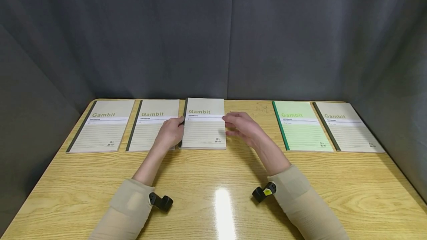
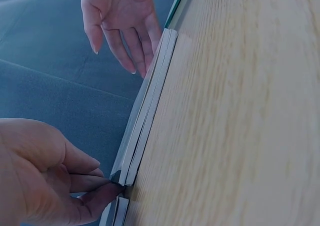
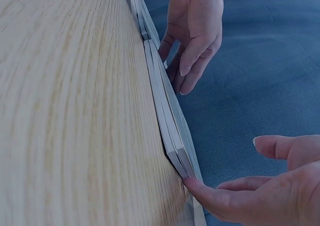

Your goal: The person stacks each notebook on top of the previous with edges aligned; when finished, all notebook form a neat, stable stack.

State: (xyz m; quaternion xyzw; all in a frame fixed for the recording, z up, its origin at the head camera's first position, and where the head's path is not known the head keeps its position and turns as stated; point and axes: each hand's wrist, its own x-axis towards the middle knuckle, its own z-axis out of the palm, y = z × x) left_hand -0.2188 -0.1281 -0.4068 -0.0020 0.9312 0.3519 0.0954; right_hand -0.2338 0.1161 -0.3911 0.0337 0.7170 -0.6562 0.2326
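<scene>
Two cream notebooks with dark spines lie stacked, the upper notebook (image 1: 204, 130) covering nearly all of the lower one. My left hand (image 1: 171, 133) touches the stack's spine side, its fingertips right at the edge in the left wrist view. Across the stack, my right hand (image 1: 245, 127) has its fingers at the right edge. One fingertip meets the lower corner of the stacked notebooks (image 3: 167, 110) in the right wrist view, with the thumb held apart. Partly beneath my left hand and wrist lies another cream notebook (image 1: 150, 132).
A cream notebook (image 1: 103, 129) lies at the far left of the wooden table (image 1: 186, 203). On the right are a green notebook (image 1: 301, 130) and another cream notebook (image 1: 347, 130). A dark curtain (image 1: 166, 36) rises behind the table's back edge.
</scene>
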